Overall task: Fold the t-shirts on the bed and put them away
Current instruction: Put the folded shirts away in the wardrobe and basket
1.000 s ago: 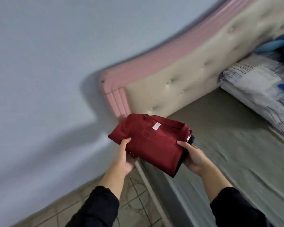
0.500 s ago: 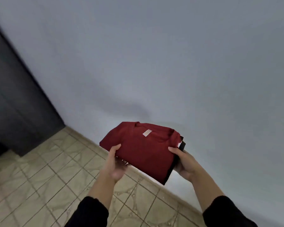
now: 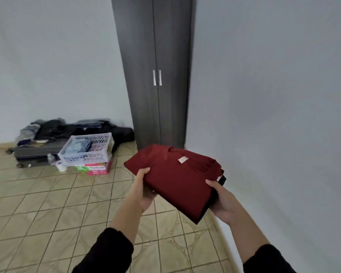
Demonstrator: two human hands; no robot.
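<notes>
Clothes heap (image 3: 47, 129): dark garments piled against the far wall at left, over a grey suitcase (image 3: 34, 154) lying flat on the floor.
Crate (image 3: 87, 148): white lattice crate set on a red and green box (image 3: 96, 168), some folded pale fabric inside; it could be a storage spot, though the wardrobe looks the likelier goal.
Left hand (image 3: 144, 189): under the left edge of the stack, thumb curled over the top, fingers hidden beneath; it holds the stack like a tray, likely so the folds stay flat.
Folded t-shirts (image 3: 177, 178): dark red shirt on top, neck label up, with a black garment edge (image 3: 221, 177) showing under it at right. Carried in the air, off the bed, just before the wardrobe's foot. Judged: folding is done for these and the putting-away is in hand.
Right hand (image 3: 222, 200): grips the right edge, thumb on top, palm below; the two-sided hold keeps the lower piece from sliding out.
Wardrobe (image 3: 156, 66): tall, dark wood-grain, both doors closed, two metal handles (image 3: 157, 77) at the centre seam. One hand must come free to open a door, a risk to the stack.
Floor (image 3: 37, 213): beige patterned tiles.
Walls: plain pale grey-blue; the right wall runs close beside the stack.
</notes>
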